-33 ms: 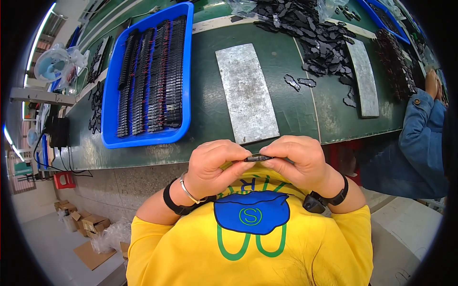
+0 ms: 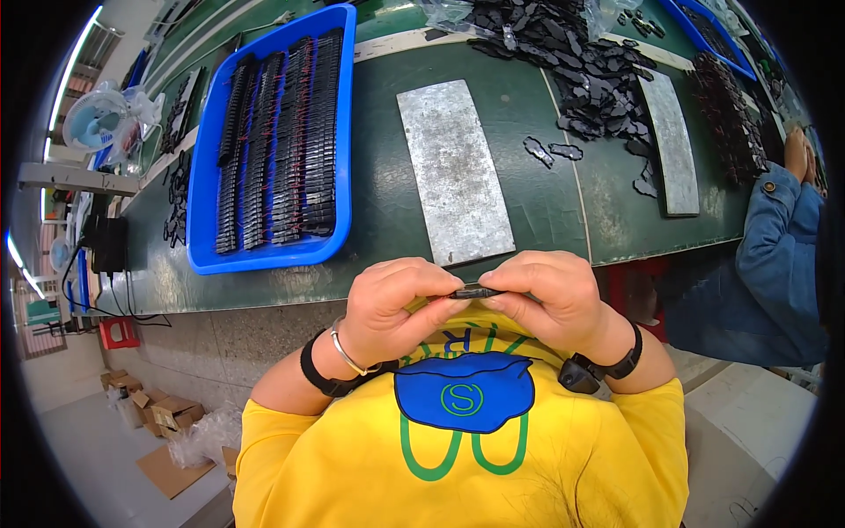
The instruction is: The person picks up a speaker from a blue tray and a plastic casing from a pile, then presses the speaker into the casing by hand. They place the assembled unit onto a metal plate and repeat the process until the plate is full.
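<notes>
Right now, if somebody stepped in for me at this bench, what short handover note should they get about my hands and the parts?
Left hand and right hand: both pinch one small flat black plastic part between the fingertips, held close to the chest below the edge of the green worktable.
Blue plastic tray: on the table to the left, filled with neat rows of black parts.
Loose heap of black parts: far right of the table, unsorted.
Grey metal plate: bare, straight ahead.
Done: tray rows. Left: the heap.
</notes>
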Demonstrator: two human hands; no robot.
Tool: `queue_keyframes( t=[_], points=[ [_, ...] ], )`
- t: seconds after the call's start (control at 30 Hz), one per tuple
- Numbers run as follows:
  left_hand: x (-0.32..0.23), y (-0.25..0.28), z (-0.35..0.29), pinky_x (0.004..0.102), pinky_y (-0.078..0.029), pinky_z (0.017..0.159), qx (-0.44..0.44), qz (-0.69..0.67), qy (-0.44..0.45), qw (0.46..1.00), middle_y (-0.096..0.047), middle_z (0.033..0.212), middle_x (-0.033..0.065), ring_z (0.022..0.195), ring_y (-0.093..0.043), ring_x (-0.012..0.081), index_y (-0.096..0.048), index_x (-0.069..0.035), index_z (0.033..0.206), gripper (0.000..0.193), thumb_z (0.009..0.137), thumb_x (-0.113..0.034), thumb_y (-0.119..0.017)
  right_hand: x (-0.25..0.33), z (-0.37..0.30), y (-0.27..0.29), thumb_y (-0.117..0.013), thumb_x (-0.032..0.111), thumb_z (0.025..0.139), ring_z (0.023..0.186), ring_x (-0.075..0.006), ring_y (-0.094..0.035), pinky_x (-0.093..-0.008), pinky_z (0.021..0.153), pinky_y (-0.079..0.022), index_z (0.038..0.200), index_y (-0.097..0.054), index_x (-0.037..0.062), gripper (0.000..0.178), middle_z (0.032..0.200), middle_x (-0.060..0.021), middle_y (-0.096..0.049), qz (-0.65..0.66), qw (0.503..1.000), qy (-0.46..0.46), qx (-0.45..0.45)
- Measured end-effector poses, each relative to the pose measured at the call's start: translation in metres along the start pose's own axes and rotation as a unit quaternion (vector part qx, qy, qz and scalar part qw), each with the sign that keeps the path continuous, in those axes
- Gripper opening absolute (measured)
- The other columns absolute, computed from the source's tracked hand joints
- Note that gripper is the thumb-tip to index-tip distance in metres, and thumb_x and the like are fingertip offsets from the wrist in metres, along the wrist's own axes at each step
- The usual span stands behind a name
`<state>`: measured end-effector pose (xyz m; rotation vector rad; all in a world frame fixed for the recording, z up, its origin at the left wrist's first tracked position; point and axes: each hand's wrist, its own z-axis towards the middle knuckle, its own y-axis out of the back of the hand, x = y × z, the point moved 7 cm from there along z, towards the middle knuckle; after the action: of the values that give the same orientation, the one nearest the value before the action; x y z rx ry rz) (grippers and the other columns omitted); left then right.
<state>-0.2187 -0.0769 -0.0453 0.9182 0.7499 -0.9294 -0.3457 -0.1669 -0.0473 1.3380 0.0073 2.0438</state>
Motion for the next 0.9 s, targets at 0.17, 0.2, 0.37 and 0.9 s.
queue_keyframes(
  t=[0.17,0.2,0.37,0.9],
  points=[
    [-0.004,0.001,0.006,0.0279,-0.048,0.056,0.030,0.026,-0.015,0.999,-0.066,0.077,0.0095,0.064,-0.064,0.0218,-0.065,-0.002,0.085,0.015,0.072,-0.002,-0.073,0.006,0.001,0.000,-0.073,0.002,0.072,0.066,-0.0253,-0.066,-0.0297,0.057,-0.052,0.088,-0.064,-0.0009,0.019,0.078,-0.0130,-0.066,-0.009,0.999,0.043,-0.022],
    [-0.007,0.001,0.008,0.0273,-0.048,0.056,0.034,0.043,-0.043,0.998,-0.067,0.078,0.0102,0.064,-0.064,0.0216,-0.065,-0.002,0.086,0.016,0.072,-0.001,-0.073,0.005,0.001,-0.001,-0.073,0.002,0.072,0.065,-0.0256,-0.066,-0.0299,0.057,-0.051,0.088,-0.064,-0.0007,0.018,0.077,-0.0132,-0.066,-0.007,0.999,0.045,-0.029],
    [-0.010,0.002,0.007,0.0271,-0.047,0.056,0.059,0.044,-0.073,0.995,-0.067,0.079,0.0105,0.063,-0.063,0.0224,-0.066,-0.001,0.087,0.018,0.071,-0.001,-0.073,0.005,-0.001,-0.005,-0.073,0.001,0.072,0.065,-0.0254,-0.066,-0.0302,0.056,-0.051,0.087,-0.064,-0.0004,0.018,0.077,-0.0132,-0.066,-0.008,0.998,0.060,-0.032],
    [0.012,0.011,-0.009,0.0254,-0.048,0.064,-0.036,-0.077,0.029,0.996,-0.066,0.085,0.0086,0.074,-0.062,0.0154,-0.065,0.000,0.096,0.020,0.078,-0.004,-0.073,0.001,0.017,-0.010,-0.073,0.000,0.073,0.067,-0.0195,-0.066,-0.0261,0.058,-0.051,0.091,-0.064,-0.0014,0.020,0.078,-0.0124,-0.066,0.058,0.998,-0.009,-0.020]
  ],
)
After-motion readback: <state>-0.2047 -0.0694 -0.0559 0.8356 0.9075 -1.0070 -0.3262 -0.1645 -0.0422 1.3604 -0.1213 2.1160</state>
